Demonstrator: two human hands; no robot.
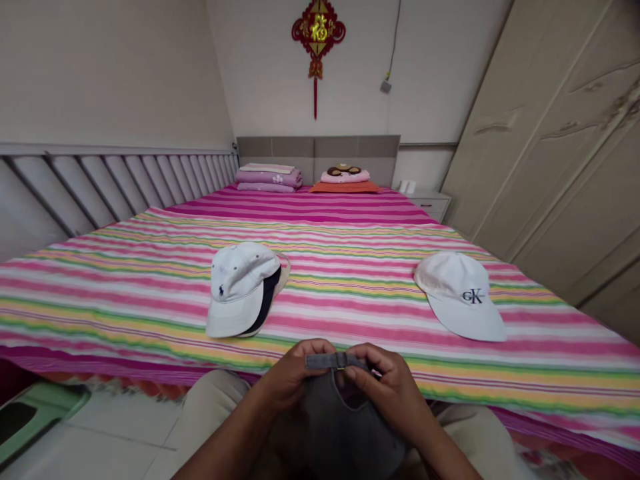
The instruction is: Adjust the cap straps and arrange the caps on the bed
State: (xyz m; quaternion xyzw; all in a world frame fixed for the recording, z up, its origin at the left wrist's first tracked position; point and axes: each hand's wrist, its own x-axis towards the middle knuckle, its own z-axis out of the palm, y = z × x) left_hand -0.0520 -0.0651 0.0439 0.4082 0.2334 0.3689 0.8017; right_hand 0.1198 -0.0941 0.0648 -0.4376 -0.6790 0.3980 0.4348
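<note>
A dark grey baseball cap [345, 427] is held over my lap with its back strap and metal buckle uppermost. My left hand [295, 373] pinches the strap's left end between thumb and fingers. On the buckle's other side, my right hand [387, 383] grips the strap, thumb near the buckle. The cap's brim is out of sight. Beyond my hands on the bed, a white cap [243, 273] with a small dark logo rests at the left on top of a dark cap [267, 297] and a beige edge. At the right lies a white cap with "CK" lettering [453, 287].
A striped sheet [350, 267] covers the bed. Folded purple bedding [270, 179] and a pink pile [345, 177] sit by the headboard [360, 153]. A metal rail [125, 183] runs along the left, a wardrobe [545, 147] along the right. A green stool [50, 413] stands lower left.
</note>
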